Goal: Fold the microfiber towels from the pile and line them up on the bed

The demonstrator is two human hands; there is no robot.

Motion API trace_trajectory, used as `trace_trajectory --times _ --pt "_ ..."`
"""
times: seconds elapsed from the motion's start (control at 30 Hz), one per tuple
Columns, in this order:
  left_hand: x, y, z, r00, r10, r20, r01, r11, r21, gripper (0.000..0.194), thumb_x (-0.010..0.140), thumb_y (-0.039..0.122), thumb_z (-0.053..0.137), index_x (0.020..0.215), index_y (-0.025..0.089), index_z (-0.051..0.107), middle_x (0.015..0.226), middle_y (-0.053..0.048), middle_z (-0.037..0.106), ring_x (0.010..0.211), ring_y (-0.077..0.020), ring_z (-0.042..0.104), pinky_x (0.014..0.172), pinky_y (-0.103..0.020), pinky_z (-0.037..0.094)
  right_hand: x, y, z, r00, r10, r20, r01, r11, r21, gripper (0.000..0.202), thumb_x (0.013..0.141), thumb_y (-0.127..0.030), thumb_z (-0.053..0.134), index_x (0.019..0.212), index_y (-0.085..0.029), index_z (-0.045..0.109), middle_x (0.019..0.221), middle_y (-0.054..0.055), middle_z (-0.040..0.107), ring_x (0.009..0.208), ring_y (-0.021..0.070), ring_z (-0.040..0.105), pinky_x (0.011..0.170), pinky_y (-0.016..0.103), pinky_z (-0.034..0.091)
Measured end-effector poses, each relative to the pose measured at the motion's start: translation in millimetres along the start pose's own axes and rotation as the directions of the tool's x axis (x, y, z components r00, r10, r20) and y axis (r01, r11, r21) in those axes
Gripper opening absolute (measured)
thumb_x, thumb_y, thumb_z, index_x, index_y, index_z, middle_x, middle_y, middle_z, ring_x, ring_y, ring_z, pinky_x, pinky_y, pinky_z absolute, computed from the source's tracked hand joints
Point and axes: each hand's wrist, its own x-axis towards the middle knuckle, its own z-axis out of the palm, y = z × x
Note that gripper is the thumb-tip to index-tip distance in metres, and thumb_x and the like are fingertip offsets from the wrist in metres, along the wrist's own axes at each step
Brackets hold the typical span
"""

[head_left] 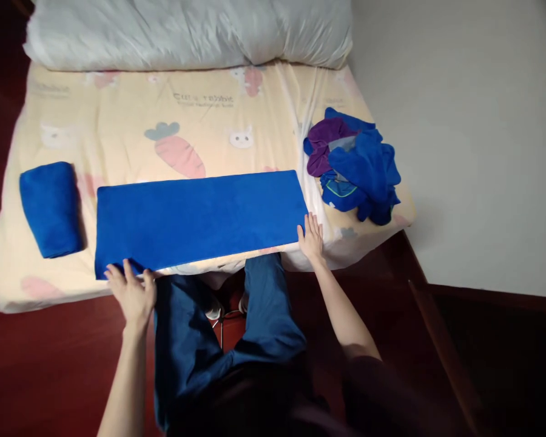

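Note:
A blue towel (200, 218), laid out as a long flat strip, lies along the near edge of the bed. My left hand (134, 294) rests on its near left corner with the fingers spread. At the near right corner, my right hand (311, 237) touches the towel's end with its fingers stretched out. Left of the strip sits a compact folded blue towel (51, 209). To the right is a crumpled heap of blue and purple cloths (359, 161), apart from my right hand.
The bed (127, 133) has a pale yellow sheet printed with carrots and rabbits. A thick white quilt (191, 33) is bundled across its far side. A pale wall (473, 139) stands to the right. My legs (268, 303) are against the bed's near edge, above a dark red floor (36, 376).

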Motion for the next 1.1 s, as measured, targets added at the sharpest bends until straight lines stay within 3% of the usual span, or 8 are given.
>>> trace_trajectory --times 0.13,0.27,0.37,0.53,0.67,0.77,0.9,1.1 --pt "-73 67 3.8 0.983 0.098 0.155 -0.074 0.986 -0.152 0.067 0.102 0.039 0.033 0.164 0.022 0.015 0.171 -0.010 0.015 0.159 -0.0296 0.014 0.130 -0.052 0.023 -6 -3 9 0.999 0.042 -0.025 -0.043 0.999 -0.023 0.067 0.107 -0.048 0.015 0.162 -0.013 0.029 0.167 0.014 0.029 0.158 0.0271 0.019 0.127 0.057 0.016" --pt "-159 129 34.4 0.801 0.279 0.530 0.056 0.846 -0.530 0.071 0.102 0.044 0.029 0.166 0.029 0.003 0.158 -0.016 0.043 0.146 -0.0261 0.044 0.121 -0.047 0.042 -7 -3 13 0.999 0.038 -0.035 -0.039 0.999 -0.035 0.069 0.106 -0.048 0.015 0.161 -0.009 0.032 0.167 0.015 0.027 0.158 0.0285 0.019 0.128 0.056 0.015" --pt "-183 147 58.3 0.735 0.360 0.575 0.218 0.677 -0.703 0.072 0.100 0.051 0.038 0.164 0.036 0.010 0.155 -0.015 0.047 0.141 -0.0235 0.051 0.114 -0.043 0.048 -8 -3 14 0.998 0.038 -0.045 -0.039 0.999 -0.027 0.068 0.106 -0.047 0.016 0.161 -0.011 0.032 0.167 0.015 0.029 0.157 0.0286 0.021 0.127 0.057 0.017" --pt "-136 154 67.3 0.839 0.173 0.515 0.442 0.332 -0.833 0.070 0.097 0.049 0.051 0.158 0.028 0.023 0.155 -0.019 0.047 0.139 -0.0280 0.053 0.118 -0.054 0.042 -9 -4 13 0.998 0.046 -0.053 -0.047 0.998 -0.034 0.067 0.106 -0.046 0.016 0.161 -0.010 0.033 0.166 0.016 0.031 0.157 0.0289 0.021 0.126 0.057 0.017" --pt "-93 174 61.1 0.791 0.081 0.606 0.609 -0.200 -0.768 0.048 0.096 0.034 0.060 0.140 0.022 0.044 0.154 -0.018 0.050 0.135 -0.0259 0.057 0.117 -0.048 0.044 -9 -6 14 0.997 0.065 -0.031 -0.067 0.995 -0.075 0.066 0.106 -0.042 0.017 0.161 -0.009 0.032 0.167 0.015 0.029 0.158 0.0277 0.019 0.127 0.055 0.016" --pt "-79 189 60.0 0.748 0.067 0.661 0.604 -0.483 -0.634 0.020 0.094 0.025 0.065 0.112 0.018 0.059 0.148 -0.015 0.057 0.133 -0.0262 0.059 0.117 -0.044 0.044 -9 -8 14 0.997 0.078 -0.021 -0.080 0.992 -0.093 0.065 0.106 -0.041 0.019 0.160 -0.008 0.032 0.167 0.015 0.029 0.158 0.0264 0.018 0.128 0.053 0.016" --pt "-73 198 66.1 0.691 0.066 0.720 0.546 -0.700 -0.460 0.012 0.098 0.018 0.055 0.090 0.016 0.063 0.143 -0.010 0.062 0.134 -0.0242 0.058 0.117 -0.041 0.046 -10 -7 11 0.996 0.088 -0.013 -0.089 0.993 -0.072 0.063 0.105 -0.039 0.023 0.159 -0.008 0.034 0.167 0.015 0.030 0.157 0.0270 0.020 0.127 0.054 0.016" --pt "-63 213 74.6 0.645 0.090 0.759 0.484 -0.816 -0.315 0.024 0.104 0.022 0.049 0.114 0.018 0.070 0.148 -0.006 0.058 0.139 -0.0220 0.054 0.119 -0.041 0.045 27 -62 -15 0.988 0.003 -0.153 0.008 0.997 0.072 0.052 0.098 -0.026 0.039 0.147 -0.012 0.050 0.158 0.018 0.043 0.150 0.0318 0.032 0.123 0.059 0.026"
